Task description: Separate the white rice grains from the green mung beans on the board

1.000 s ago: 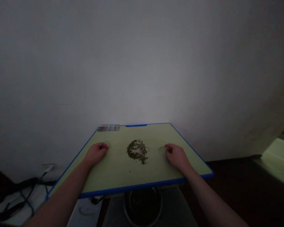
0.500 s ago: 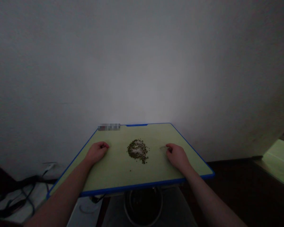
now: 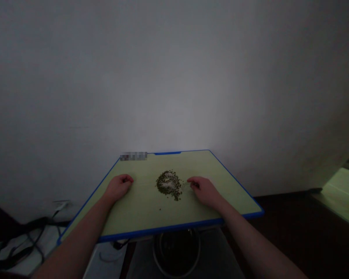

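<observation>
A pile of small dark green grains mixed with white granules (image 3: pixel 168 184) lies in the middle of a pale board (image 3: pixel 128 217) with a blue rim. My right hand (image 3: pixel 204 190) is at the pile's right side, thumb and fingers closed on a small clear, see-through piece (image 3: pixel 186 186). The clear piece reaches toward the grains' right edge; its exact shape is too faint to tell. On the left part of the board rests my left hand (image 3: pixel 118 186), fingers curled in and nothing visible in them, apart from the pile.
Below the board's near edge stands a round pot (image 3: pixel 177 254) with a metal rim. A plain wall (image 3: pixel 174 85) rises behind the board. Dark cables (image 3: pixel 35 236) lie at the lower left, and a pale surface (image 3: pixel 341 193) shows at the far right.
My right hand has moved left with the clear piece, from well beside the pile to its right edge. My left hand and the pile look unchanged.
</observation>
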Demonstrator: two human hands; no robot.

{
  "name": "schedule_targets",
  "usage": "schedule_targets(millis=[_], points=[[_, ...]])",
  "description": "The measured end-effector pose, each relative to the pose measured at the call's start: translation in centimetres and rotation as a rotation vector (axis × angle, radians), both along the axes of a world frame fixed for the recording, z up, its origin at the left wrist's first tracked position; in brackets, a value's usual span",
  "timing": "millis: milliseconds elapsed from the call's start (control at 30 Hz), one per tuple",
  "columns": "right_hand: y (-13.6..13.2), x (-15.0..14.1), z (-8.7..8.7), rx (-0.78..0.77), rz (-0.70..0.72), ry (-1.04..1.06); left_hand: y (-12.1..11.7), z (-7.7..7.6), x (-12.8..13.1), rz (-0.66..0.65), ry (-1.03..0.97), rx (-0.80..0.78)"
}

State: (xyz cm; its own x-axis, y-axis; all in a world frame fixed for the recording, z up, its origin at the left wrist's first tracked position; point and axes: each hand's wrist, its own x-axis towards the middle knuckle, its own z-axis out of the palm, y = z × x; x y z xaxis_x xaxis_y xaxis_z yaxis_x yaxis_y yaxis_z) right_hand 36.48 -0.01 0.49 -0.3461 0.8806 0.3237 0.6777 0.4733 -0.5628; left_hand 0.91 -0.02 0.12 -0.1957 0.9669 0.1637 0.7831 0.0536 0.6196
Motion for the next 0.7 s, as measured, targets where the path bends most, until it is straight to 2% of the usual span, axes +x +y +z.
schedule_targets(millis=[333,700], points=[[-0.9,0.9,-0.5,-0.074,0.066,0.035,-0.3,0.6,0.5,0.014,-0.003,-0.021],[-1.0,0.3,-0.5,-0.077,0.049,0.065,0.1,0.0,0.0,-0.007,-0.003,-0.012]])
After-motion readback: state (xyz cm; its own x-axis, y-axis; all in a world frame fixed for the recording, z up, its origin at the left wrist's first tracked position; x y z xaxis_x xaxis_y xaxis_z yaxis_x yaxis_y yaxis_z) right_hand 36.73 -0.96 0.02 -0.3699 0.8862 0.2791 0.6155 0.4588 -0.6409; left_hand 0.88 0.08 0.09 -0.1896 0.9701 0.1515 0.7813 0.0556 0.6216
